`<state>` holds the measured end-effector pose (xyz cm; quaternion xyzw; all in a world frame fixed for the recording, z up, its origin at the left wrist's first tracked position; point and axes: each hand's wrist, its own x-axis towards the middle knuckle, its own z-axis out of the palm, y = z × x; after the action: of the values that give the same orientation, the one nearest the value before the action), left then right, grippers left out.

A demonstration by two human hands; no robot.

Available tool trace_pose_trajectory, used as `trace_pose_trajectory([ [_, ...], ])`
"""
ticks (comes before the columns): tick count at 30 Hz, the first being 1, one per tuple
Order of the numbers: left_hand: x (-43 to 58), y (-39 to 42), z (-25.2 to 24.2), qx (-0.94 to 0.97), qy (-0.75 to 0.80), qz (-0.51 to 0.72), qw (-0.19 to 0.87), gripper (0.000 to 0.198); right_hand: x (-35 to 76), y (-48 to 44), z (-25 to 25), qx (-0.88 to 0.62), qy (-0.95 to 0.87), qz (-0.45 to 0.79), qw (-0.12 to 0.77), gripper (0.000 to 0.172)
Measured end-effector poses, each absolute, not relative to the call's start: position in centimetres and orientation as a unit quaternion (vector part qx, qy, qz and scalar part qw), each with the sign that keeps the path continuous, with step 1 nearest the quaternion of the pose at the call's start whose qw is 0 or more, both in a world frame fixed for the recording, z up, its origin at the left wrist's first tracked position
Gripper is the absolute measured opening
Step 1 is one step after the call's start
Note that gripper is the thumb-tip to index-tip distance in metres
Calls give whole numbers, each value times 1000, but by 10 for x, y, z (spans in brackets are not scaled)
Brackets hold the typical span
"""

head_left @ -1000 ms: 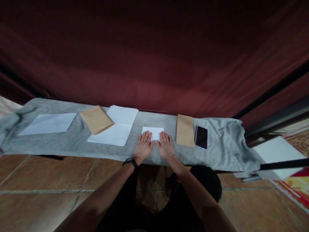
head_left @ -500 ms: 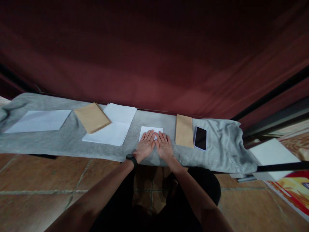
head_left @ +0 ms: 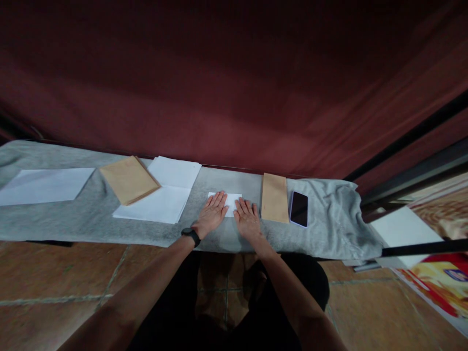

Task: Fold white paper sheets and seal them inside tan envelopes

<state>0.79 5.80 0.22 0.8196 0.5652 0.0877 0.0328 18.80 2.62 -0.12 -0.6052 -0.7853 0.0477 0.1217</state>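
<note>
From my remote seat I see the small white paper lying flat on the grey cloth, the left hand laid palm-down over its left side and the right hand over its right, both with fingers stretched out and gripping nothing. Beyond the right hand I find a brown paper piece and, just beside it, a phone; to the left I have white sheets partly under a brown paper stack, and farther out a large white sheet.
</note>
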Motion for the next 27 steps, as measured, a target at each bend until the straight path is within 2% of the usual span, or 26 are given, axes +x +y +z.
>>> trace_pose_trajectory([
  [9,-10,61,3,776,623,93,11,63,190,35,3,-621,-766,47,157,54],
  [16,14,45,1,839,533,104,21,58,178,32,-3,-567,-809,67,138,52],
  [27,-13,47,1,799,593,98,22,63,186,33,-11,-595,-788,33,158,55],
])
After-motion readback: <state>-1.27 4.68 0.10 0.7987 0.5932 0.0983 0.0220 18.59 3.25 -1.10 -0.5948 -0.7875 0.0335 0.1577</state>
